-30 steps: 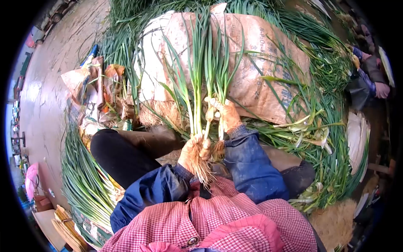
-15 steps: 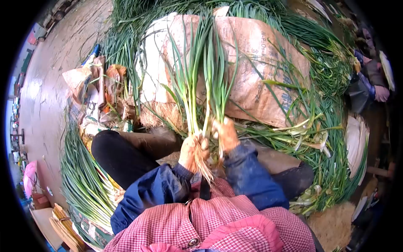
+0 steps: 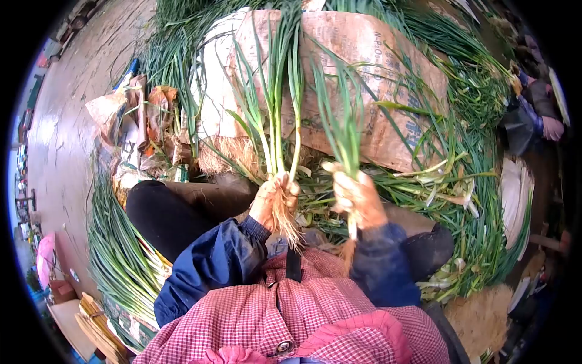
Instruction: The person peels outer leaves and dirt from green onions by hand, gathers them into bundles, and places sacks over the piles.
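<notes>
My left hand (image 3: pixel 276 203) is closed round the white lower ends of a few spring onions (image 3: pixel 276 136). Their leaves point away over the sack, and pale roots hang below my fist. A short way to the right, my right hand (image 3: pixel 357 197) grips another spring onion (image 3: pixel 343 124), upright and slightly blurred, with its roots dangling toward my sleeve. The two hands are apart, above my lap. Beyond them lies a printed woven sack (image 3: pixel 339 79) over a bundle whose root ends (image 3: pixel 227 156) show at its near edge.
Trimmed spring onions (image 3: pixel 124 255) lie in a heap at my left. Loose leaves and peelings (image 3: pixel 448 194) are strewn on the right. More green stalks (image 3: pixel 173 60) are piled at the back. Crumpled bags (image 3: pixel 142 121) sit left of the sack. Another person (image 3: pixel 533 109) is at far right.
My right hand has moved right, away from the left hand, carrying a spring onion with it. The left hand keeps its hold on the others and has barely shifted.
</notes>
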The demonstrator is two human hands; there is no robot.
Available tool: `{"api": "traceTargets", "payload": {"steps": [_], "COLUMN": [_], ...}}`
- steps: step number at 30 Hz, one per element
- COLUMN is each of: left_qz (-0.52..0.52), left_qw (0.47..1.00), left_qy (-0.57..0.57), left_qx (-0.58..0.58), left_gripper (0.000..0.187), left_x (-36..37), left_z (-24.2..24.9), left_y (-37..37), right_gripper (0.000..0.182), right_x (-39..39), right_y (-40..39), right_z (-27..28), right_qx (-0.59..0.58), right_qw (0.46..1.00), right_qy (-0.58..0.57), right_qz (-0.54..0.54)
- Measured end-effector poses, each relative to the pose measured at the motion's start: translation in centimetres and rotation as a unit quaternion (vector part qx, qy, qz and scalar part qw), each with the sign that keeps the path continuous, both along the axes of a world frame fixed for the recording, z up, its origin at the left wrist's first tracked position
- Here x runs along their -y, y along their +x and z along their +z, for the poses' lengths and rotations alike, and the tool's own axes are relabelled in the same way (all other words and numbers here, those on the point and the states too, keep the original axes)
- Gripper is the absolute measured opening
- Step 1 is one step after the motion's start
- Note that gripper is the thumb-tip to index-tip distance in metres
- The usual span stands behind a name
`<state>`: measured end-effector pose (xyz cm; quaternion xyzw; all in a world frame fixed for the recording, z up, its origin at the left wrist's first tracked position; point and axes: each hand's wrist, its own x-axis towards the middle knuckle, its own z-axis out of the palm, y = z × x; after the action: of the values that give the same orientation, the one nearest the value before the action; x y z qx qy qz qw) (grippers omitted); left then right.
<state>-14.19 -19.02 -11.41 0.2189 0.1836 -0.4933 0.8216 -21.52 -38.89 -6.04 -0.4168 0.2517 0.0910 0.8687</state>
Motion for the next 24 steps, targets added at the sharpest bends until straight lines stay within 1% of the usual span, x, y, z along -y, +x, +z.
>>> {"api": "traceTargets", "payload": {"steps": [2,3,4,5,6,7,8,9,10,11,12,13,14,15,16,17,18,19,20,21,22,23,24], "left_qz": [-0.054,-0.057,-0.077,-0.073,-0.073,-0.059,-0.040,-0.045,-0.077,-0.106,-0.121,-0.135,-0.149,-0.180,-0.213,-0.149,-0.157,-0.148,-0.138,-0.124,-0.079,-0.111,-0.132], "left_qw": [0.993,0.988,0.990,0.978,0.972,0.956,0.926,0.893,0.899,0.835,0.839,0.842,0.909,0.907,0.903,0.966,0.979,0.972,0.960,0.939,0.946,0.941,0.936], "left_qy": [0.078,0.111,0.081,0.142,0.157,0.179,0.234,0.219,0.257,0.272,0.246,0.219,0.152,0.123,0.092,0.013,0.015,0.060,0.105,0.167,0.153,0.135,0.123], "left_qx": [0.066,0.094,0.088,0.135,0.156,0.226,0.294,0.391,0.345,0.466,0.470,0.474,0.358,0.360,0.361,0.211,0.131,0.174,0.218,0.273,0.275,0.289,0.301], "left_gripper": [0.020,0.019,0.015,0.018,0.016,0.015,0.018,0.021,0.021,0.024,0.027,0.029,0.030,0.029,0.028,0.028,0.028,0.029,0.030,0.030,0.030,0.028,0.027], "left_x": [0.5,0.8,1.2,1.4,0.8,-0.9,-1.1,-2.4,-0.4,-2.2,-2.8,-3.3,-3.1,-2.2,-0.9,0.7,0.8,0.5,0.8,-0.9,-0.7,-0.5,-0.8], "left_z": [0.5,1.8,1.6,2.3,2.0,-0.9,-0.1,-3.1,-1.4,-4.6,-6.0,-7.3,-6.0,-3.8,-1.4,0.3,-0.2,-0.6,0.1,-3.1,-2.6,-2.0,-0.7], "left_y": [-0.8,-1.2,-1.3,-1.3,-1.7,-2.0,-2.3,-1.5,-2.5,-2.5,-1.9,-1.3,-0.8,-0.6,-0.7,-1.5,-1.0,-1.7,-2.5,-1.5,-1.9,-1.5,-1.1], "right_gripper": [0.023,0.018,0.016,0.020,0.022,0.026,0.022,0.019,0.018,0.018,0.020,0.027,0.027,0.027,0.026,0.028,0.025,0.023,0.022,0.014,0.006,0.011,0.011], "right_x": [-1.9,-3.1,-3.8,-4.3,-4.7,-6.2,-8.1,-8.0,-7.4,-8.3,-8.2,-7.5,-6.8,-5.3,-3.6,-3.6,-3.8,-4.1,-4.1,-3.7,-4.5,-3.3,-1.6], "right_y": [2.9,3.7,3.6,3.6,3.7,3.9,4.0,3.7,2.6,2.6,3.0,2.6,2.4,1.5,0.4,0.1,0.4,0.5,0.5,0.6,1.7,0.8,0.6], "right_z": [-1.1,-5.2,-5.5,-5.9,-9.4,-13.4,-11.3,-9.6,-8.7,-10.7,-12.9,-12.7,-13.0,-9.4,-5.4,-6.6,-7.8,-8.9,-9.1,-8.0,-12.0,-9.7,-9.1], "right_qx": [-0.071,0.002,0.027,0.044,0.062,0.206,-0.035,-0.049,-0.061,-0.067,-0.064,-0.086,-0.056,-0.035,-0.011,0.048,0.116,0.092,0.069,0.122,0.181,0.120,0.088], "right_qw": [0.988,0.988,0.977,0.958,0.817,0.629,0.822,0.838,0.853,0.892,0.920,0.957,0.967,0.996,0.996,0.988,0.982,0.991,0.997,0.981,0.978,0.971,0.960], "right_qy": [-0.120,-0.132,-0.206,-0.283,-0.566,-0.731,-0.558,-0.524,-0.489,-0.438,-0.386,-0.268,-0.224,-0.071,0.083,0.146,0.147,0.092,0.038,-0.150,-0.088,-0.190,-0.259], "right_qz": [0.061,0.077,0.044,0.011,0.094,0.165,0.109,0.142,0.172,0.090,0.013,-0.071,-0.110,-0.049,0.012,0.026,0.019,-0.003,-0.023,0.008,-0.058,-0.085,-0.064]}}
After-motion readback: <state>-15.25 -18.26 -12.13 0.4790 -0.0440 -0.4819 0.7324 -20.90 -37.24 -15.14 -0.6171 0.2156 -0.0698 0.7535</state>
